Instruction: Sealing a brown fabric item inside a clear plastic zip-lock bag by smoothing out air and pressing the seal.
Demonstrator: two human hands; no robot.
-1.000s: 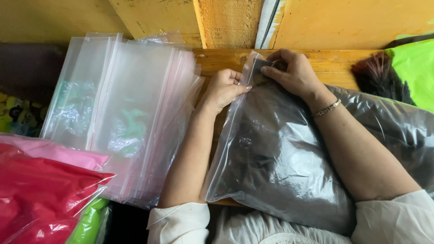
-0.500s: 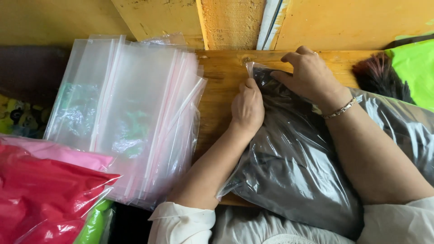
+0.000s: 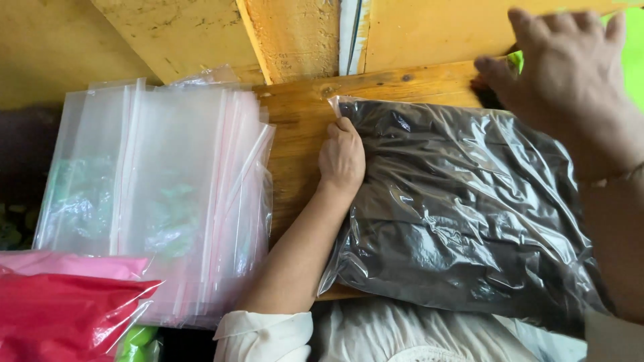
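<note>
1. I see a wooden desk [image 3: 298, 144] below yellow wall boards.
2. My left hand [image 3: 342, 161] lies curled on the left edge of the clear bag of dark cloth [image 3: 463, 208], gripping nothing.
3. My right hand [image 3: 567, 70] rests spread, fingers loose, at the bag's far right corner.
4. A stack of empty clear bags [image 3: 161, 194] lies left of the left fingers.

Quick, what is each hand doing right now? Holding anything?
Left hand: curled, pressing on the left edge of the clear bag of dark fabric, no grip on it.
Right hand: open, fingers spread at the bag's far corner.

Garment packing bench: zip bags [image 3: 161, 194] stacked.
</note>
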